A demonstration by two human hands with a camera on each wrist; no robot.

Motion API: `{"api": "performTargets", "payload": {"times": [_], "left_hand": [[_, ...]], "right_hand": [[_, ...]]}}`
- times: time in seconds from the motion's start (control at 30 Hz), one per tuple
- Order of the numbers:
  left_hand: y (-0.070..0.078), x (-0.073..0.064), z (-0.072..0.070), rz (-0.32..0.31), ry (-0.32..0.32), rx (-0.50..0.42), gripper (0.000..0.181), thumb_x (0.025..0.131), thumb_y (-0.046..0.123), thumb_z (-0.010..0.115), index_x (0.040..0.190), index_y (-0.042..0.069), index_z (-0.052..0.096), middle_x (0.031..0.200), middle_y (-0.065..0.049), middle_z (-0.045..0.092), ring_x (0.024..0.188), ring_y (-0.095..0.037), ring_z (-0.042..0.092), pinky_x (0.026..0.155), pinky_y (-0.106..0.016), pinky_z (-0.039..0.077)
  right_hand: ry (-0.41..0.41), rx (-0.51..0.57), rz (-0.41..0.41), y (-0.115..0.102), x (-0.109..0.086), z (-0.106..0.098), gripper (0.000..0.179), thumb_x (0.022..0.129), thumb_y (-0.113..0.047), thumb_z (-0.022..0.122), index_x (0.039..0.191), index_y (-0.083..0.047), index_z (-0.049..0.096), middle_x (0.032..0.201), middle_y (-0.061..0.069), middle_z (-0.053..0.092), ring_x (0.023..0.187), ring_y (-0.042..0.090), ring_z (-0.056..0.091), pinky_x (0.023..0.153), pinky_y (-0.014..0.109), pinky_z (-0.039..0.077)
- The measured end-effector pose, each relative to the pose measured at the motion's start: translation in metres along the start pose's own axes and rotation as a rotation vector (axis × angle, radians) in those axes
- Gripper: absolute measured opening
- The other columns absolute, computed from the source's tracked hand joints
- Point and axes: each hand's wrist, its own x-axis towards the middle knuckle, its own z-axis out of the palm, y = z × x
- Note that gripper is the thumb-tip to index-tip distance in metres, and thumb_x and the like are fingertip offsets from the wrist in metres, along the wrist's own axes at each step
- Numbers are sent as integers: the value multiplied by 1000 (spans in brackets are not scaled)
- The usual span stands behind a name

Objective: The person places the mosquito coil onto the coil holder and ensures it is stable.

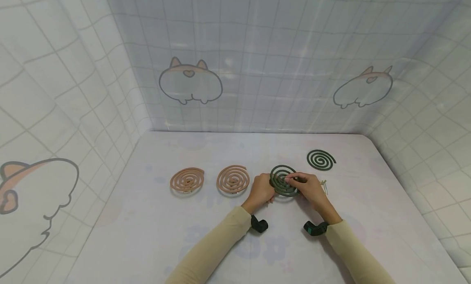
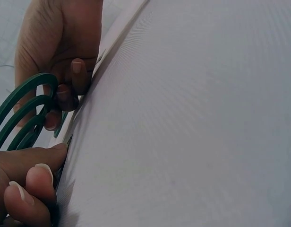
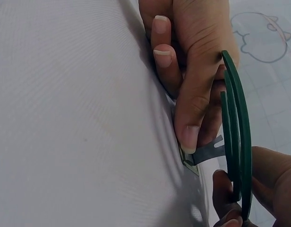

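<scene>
A green mosquito coil (image 1: 282, 180) is tilted between the two hands, over the table. My right hand (image 1: 310, 190) pinches it near its centre, fingers on both faces. My left hand (image 1: 262, 190) is low at the coil's left side, partly behind it in the head view. In the right wrist view, the left thumb presses on the flat base of a small metal coil stand (image 3: 209, 153) and the fingers curl beneath. The stand's slotted upright tab points at the coil's inner rings. In the left wrist view, the coil (image 2: 23, 113) hangs from the right fingers.
Two brown mosquito coils, one far left (image 1: 187, 181) and one nearer (image 1: 233, 180), sit raised on small stands. Behind the right hand lies another green coil (image 1: 321, 160) flat on the table. A loose metal stand (image 1: 324, 186) is just right of that hand. Tiled-print curtains enclose the table.
</scene>
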Motion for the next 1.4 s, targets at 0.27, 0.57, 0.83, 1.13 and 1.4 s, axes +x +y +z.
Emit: {"api": "performTargets", "payload": {"times": [0.27,0.57,0.83,1.13,1.4], "left_hand": [[-1,0,0,-2,3,0,29,84,-15,57,70,10,59,41,-1,54,28,-11,49,30,-28,43],[-2,0,1,4,-1,-8,29,83,-15,56,70,10,59,41,-1,54,29,-11,50,30,-28,43],[-1,-1,0,39,9,-7,23,87,-10,60,76,11,60,42,0,53,29,-11,50,30,-29,43],[-2,-3,0,23,3,-18,22,87,-12,59,87,10,64,42,-1,54,29,-12,51,30,-30,44],[-1,-4,-2,26,-6,-47,10,92,-1,67,97,6,63,46,-2,56,32,-11,51,31,-30,45]], "right_hand": [[18,-35,-4,-2,1,1,29,91,-34,81,110,-12,78,95,7,70,47,11,36,44,26,36],[14,-27,-7,-2,0,3,28,91,-35,81,108,-13,78,94,7,69,47,12,35,44,27,36],[4,2,-16,-2,-1,3,27,91,-35,81,108,-14,79,92,10,68,44,10,31,42,26,33],[5,-7,-2,-1,1,3,28,90,-38,82,108,-17,79,86,6,67,44,11,30,43,26,33],[6,4,-2,-1,0,3,29,90,-36,82,108,-14,79,77,6,62,45,11,30,43,26,33]]}}
